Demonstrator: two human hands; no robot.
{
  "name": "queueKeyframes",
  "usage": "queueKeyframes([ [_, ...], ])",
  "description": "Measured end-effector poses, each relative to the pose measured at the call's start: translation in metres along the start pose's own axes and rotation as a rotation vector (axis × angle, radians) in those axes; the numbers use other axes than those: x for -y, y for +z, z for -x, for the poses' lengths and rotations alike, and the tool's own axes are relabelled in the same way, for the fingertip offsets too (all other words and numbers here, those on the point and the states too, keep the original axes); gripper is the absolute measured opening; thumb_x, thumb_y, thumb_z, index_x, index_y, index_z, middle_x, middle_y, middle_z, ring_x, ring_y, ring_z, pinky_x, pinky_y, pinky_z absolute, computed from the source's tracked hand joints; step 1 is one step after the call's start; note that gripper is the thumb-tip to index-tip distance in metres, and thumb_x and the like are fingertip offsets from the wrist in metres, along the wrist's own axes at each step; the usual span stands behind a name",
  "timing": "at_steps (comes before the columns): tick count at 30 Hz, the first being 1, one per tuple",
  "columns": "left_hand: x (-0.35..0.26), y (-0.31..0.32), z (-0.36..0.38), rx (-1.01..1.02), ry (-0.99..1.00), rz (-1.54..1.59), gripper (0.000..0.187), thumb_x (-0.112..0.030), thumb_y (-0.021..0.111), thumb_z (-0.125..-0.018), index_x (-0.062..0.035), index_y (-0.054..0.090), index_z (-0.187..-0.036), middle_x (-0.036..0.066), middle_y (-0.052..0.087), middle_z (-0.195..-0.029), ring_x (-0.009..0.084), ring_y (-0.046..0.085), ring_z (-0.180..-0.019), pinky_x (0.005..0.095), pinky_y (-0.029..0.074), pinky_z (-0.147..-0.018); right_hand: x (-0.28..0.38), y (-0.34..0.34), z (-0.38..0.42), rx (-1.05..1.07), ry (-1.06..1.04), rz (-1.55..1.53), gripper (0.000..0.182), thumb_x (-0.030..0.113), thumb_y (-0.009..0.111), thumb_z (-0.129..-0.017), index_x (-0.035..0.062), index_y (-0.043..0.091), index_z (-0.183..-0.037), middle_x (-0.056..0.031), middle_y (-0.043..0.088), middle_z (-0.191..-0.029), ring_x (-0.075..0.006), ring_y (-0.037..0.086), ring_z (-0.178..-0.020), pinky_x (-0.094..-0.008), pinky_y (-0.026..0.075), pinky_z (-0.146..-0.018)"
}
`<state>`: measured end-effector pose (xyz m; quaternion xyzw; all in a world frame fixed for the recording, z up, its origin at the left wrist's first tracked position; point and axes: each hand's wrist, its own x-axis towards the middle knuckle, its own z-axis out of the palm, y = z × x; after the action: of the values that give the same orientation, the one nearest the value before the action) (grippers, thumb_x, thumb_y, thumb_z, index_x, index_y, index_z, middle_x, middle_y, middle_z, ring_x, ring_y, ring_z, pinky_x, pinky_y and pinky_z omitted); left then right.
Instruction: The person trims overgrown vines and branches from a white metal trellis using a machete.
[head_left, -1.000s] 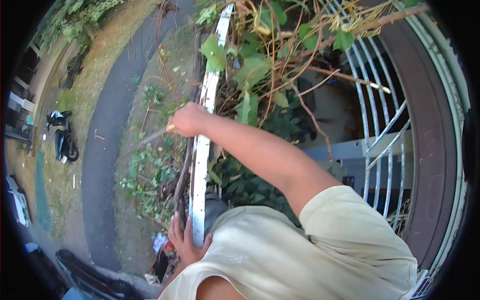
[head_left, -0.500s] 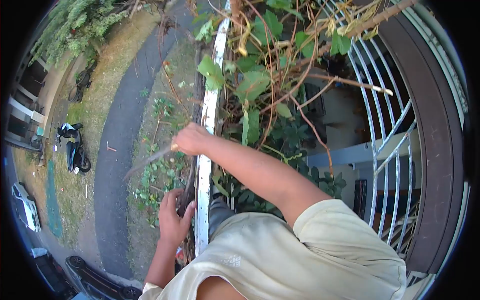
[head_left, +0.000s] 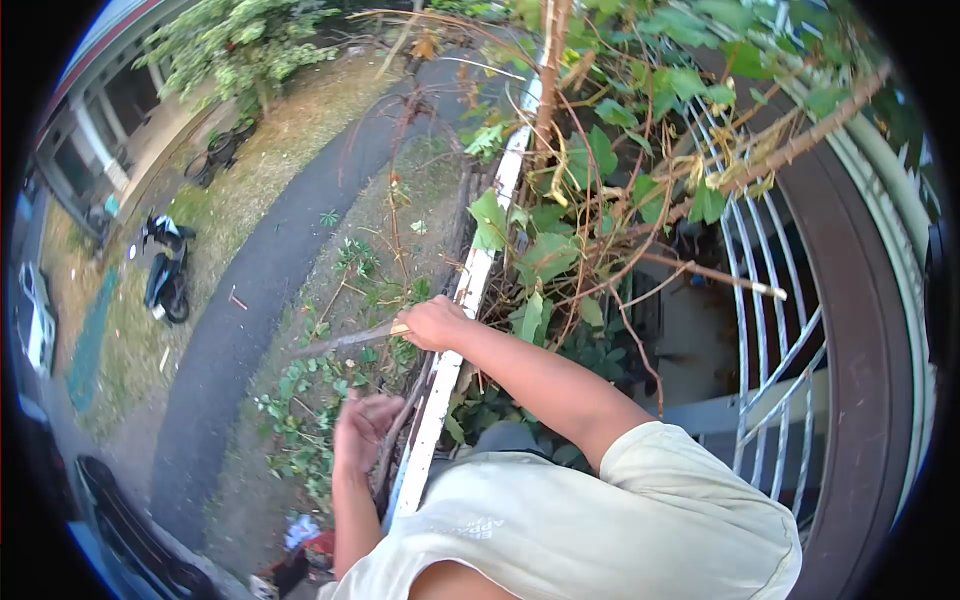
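My right hand [head_left: 437,323] is closed round the light-coloured handle of a machete [head_left: 350,340]. Its long, blurred blade points left, out over the ground below. The right forearm crosses a white-painted rail [head_left: 430,425] with chipped paint. Lower down, my left hand [head_left: 363,432] is smeared a little by motion, its fingers loosely apart and nothing seen in them. It is just left of a dark woody stem [head_left: 400,435] that runs along the outer side of the rail. Leafy vines [head_left: 550,255] with thin brown stems tangle over the rail ahead.
A cut thick branch [head_left: 805,145] reaches across at upper right, near a white metal grille [head_left: 750,300] and a brown beam [head_left: 850,330]. Far below on the left lie a paved path [head_left: 255,270], a parked motorcycle [head_left: 168,270] and cut green foliage [head_left: 300,400].
The view has turned and shifted. My left hand has come away from the dark stem beside the rail. The machete stays in my right hand, its blade now nearer level.
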<state>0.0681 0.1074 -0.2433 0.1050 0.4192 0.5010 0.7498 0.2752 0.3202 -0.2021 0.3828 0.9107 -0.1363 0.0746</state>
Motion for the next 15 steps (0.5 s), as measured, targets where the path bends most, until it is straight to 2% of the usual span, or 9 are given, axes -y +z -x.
queueKeyframes([
  [1,-0.003,0.002,0.004,-0.051,0.055,0.044,0.058,-0.05,0.045,-0.113,0.0009,0.07,-0.126,0.017,0.077,-0.123,0.0218,0.068,-0.118,0.0347,0.048,-0.103,0.005,0.0,0.002,0.021,-0.026,0.037,0.029,0.035,0.068,-0.097,0.0149,0.074,-0.117,-0.011,0.079,-0.103,-0.0322,0.076,-0.103,-0.051,0.057,-0.088],
  [3,0.013,0.009,-0.004,-0.155,0.146,-0.294,0.057,-0.049,0.045,-0.113,0.0006,0.069,-0.128,0.017,0.075,-0.127,0.0218,0.067,-0.12,0.0337,0.047,-0.106,0.008,-0.01,0.004,0.036,0.001,0.045,0.03,0.037,0.065,-0.098,0.0164,0.074,-0.118,-0.0115,0.079,-0.105,-0.0329,0.076,-0.104,-0.0516,0.057,-0.088],
  [5,0.026,-0.001,-0.009,-0.048,0.159,-0.249,0.056,-0.047,0.047,-0.113,0.0008,0.068,-0.133,0.014,0.074,-0.13,0.0223,0.066,-0.122,0.034,0.046,-0.109,0.008,-0.008,0.003,0.048,-0.007,0.068,0.033,0.038,0.064,-0.098,0.0166,0.073,-0.121,-0.0123,0.079,-0.106,-0.0345,0.076,-0.104,-0.0526,0.058,-0.086],
  [7,0.033,-0.002,-0.015,0.117,0.017,-0.221,0.055,-0.044,0.048,-0.113,0.0013,0.066,-0.138,0.012,0.074,-0.128,0.0226,0.066,-0.123,0.036,0.046,-0.112,0.006,-0.002,0.0,0.052,-0.015,0.093,0.033,0.037,0.065,-0.098,0.0173,0.073,-0.122,-0.0122,0.079,-0.107,-0.0343,0.076,-0.104,-0.0523,0.058,-0.086],
  [9,0.02,0.022,0.005,0.148,0.007,-0.199,0.055,-0.043,0.049,-0.113,0.0016,0.064,-0.14,0.012,0.074,-0.128,0.0216,0.068,-0.118,0.0363,0.05,-0.108,0.004,0.0,0.0,0.046,-0.024,0.133,0.032,0.036,0.066,-0.097,0.0172,0.074,-0.122,-0.012,0.079,-0.107,-0.0341,0.076,-0.104,-0.0521,0.059,-0.086],
  [12,0.013,0.031,0.018,0.122,-0.114,-0.185,0.055,-0.045,0.051,-0.112,0.0015,0.064,-0.139,0.012,0.075,-0.127,0.0199,0.072,-0.106,0.0353,0.055,-0.1,0.0,0.009,-0.003,0.049,-0.047,0.139,0.029,0.033,0.066,-0.096,0.0186,0.075,-0.12,-0.0113,0.079,-0.108,-0.0336,0.076,-0.104,-0.0516,0.059,-0.085],
  [15,0.013,0.046,0.025,0.001,-0.171,-0.137,0.054,-0.044,0.05,-0.112,-0.0006,0.064,-0.14,0.012,0.074,-0.129,0.0234,0.071,-0.114,0.0372,0.054,-0.106,-0.002,0.012,-0.006,0.065,-0.07,0.136,0.026,0.03,0.063,-0.097,0.0238,0.075,-0.118,-0.0082,0.079,-0.104,-0.0301,0.077,-0.099,-0.0485,0.059,-0.08],
])
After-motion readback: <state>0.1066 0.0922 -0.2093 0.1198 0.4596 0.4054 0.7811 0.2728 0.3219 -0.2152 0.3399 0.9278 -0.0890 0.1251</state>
